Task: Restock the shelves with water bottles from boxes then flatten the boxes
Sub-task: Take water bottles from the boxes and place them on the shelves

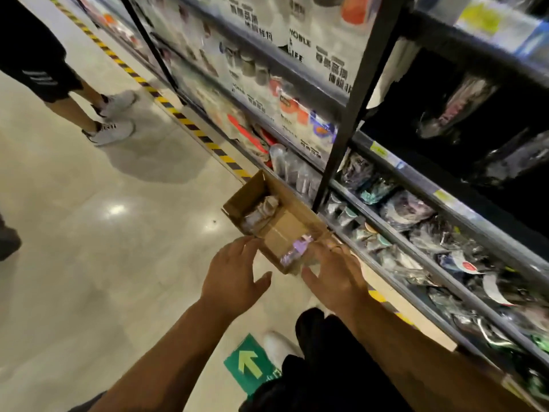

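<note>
Fingers (pixel 237 248) of left hand (pixel 233 273) spread wide and straight, holding nothing, tips at near left corner of open brown cardboard box (pixel 294 203). Right hand (pixel 337 279) likewise splayed and empty over box's near right end; contact with cardboard cannot be told. Box sits on glossy beige floor (pixel 118 233), against base of dark metal shelving (pixel 341 144). Inside: clear plastic water bottle with purple label (pixel 292 252) lying at near end, between the hands; plastic-wrapped bottles (pixel 260 211) at far end. Second person's white trainers (pixel 114 120) stand well apart, upper left.
</note>
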